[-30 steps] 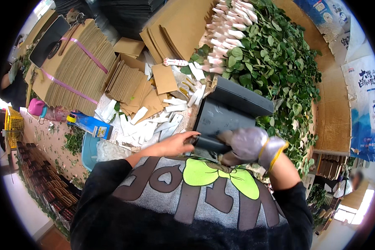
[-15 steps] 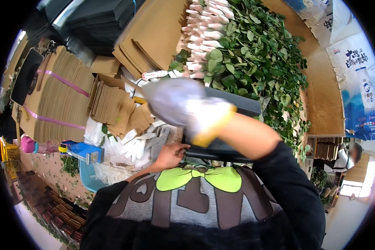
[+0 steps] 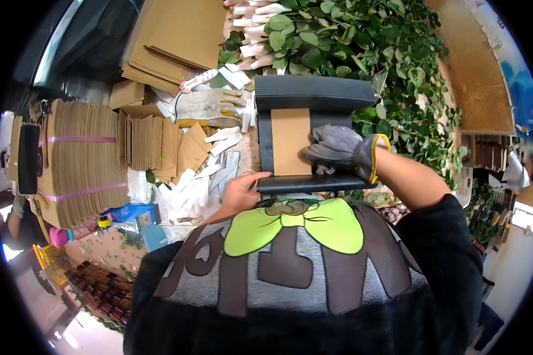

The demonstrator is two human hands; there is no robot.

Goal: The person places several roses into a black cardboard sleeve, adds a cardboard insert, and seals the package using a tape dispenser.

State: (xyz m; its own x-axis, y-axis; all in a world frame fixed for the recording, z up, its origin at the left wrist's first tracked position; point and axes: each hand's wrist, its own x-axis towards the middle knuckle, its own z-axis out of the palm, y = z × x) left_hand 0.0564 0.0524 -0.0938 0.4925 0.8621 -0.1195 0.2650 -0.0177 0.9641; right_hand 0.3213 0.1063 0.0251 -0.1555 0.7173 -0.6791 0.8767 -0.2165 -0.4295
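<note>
Brown card [image 3: 290, 133] lies flat in the black tray [image 3: 314, 184], whose walls seem to keep it square. It sits just left of the gloved right hand [image 3: 334, 148], which overlaps its edge; the bare left hand [image 3: 240, 194] touches the tray's near corner, probably steadying it. Whether either grips, I cannot tell. Leaves [image 3: 361, 35] lie beyond.

The gloved right hand [image 3: 336, 145] is back from ten o'clock, at the three o'clock edge of a brown card [image 3: 289, 141] now lying in the black tray [image 3: 266, 145]; toward ten, a work glove [image 3: 201, 106] now lies uncovered.
</note>
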